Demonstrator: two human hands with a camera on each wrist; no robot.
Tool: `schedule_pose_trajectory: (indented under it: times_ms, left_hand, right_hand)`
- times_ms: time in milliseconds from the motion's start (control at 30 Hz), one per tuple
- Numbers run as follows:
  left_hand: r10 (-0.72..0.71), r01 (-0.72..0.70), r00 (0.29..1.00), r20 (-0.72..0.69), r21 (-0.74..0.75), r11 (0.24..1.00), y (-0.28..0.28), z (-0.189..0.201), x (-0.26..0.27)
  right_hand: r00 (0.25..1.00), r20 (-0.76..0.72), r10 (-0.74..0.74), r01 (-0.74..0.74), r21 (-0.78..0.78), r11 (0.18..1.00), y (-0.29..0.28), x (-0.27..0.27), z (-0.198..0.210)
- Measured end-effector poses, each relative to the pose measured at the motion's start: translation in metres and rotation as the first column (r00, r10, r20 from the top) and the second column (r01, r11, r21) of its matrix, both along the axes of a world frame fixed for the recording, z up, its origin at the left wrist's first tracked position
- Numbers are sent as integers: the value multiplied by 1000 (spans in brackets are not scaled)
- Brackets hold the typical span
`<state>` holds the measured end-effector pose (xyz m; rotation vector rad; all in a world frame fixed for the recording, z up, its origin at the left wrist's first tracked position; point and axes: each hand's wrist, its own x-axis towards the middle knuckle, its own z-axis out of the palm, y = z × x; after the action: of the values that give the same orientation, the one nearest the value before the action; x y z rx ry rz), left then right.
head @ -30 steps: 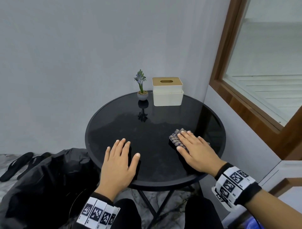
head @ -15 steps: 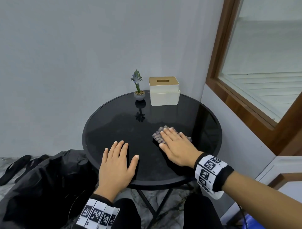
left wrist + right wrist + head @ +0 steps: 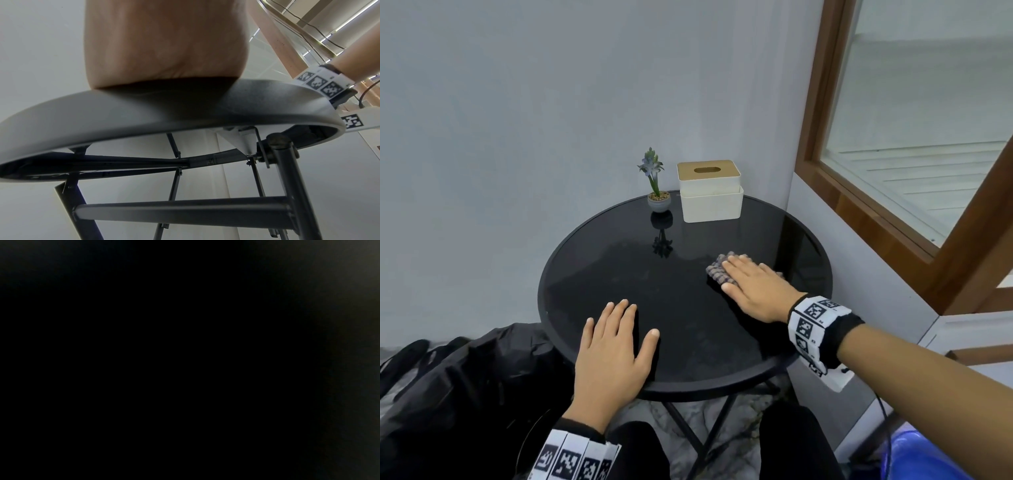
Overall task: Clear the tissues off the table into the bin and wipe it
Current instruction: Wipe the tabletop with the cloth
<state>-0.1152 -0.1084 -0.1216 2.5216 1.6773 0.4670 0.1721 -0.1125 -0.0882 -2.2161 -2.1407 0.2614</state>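
A round black glass table [image 3: 619, 274] fills the middle of the head view. My right hand [image 3: 751, 286] lies flat with straight fingers, pressing a checked cloth [image 3: 717, 269] onto the table's right half. My left hand [image 3: 613, 349] rests flat, fingers spread, near the front edge. A bin lined with a black bag [image 3: 458, 387] stands low at the left of the table. No loose tissues show on the tabletop. The left wrist view looks up at the table rim [image 3: 144, 113] and my palm. The right wrist view is dark.
A cream tissue box [image 3: 709, 192] with a wooden lid and a small potted plant [image 3: 657, 192] stand at the table's far edge. A wall corner and a wooden window frame [image 3: 859, 212] close in on the right. Sandals [image 3: 404, 353] lie on the floor, left.
My right hand has slid the cloth away from the front edge, farther onto the table and slightly left. The left hand has stayed in place.
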Motion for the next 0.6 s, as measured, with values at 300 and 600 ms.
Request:
schedule_pose_trajectory:
  times_ms: [300, 600]
  left_hand:
    - [9, -9, 1000, 6, 0, 1000, -1, -1, 0]
    - [31, -31, 1000, -3, 2, 1000, 1, 0, -1]
  right_hand:
    - [983, -19, -183, 182, -21, 983, 9, 60, 5]
    - [985, -9, -173, 172, -61, 983, 22, 47, 9]
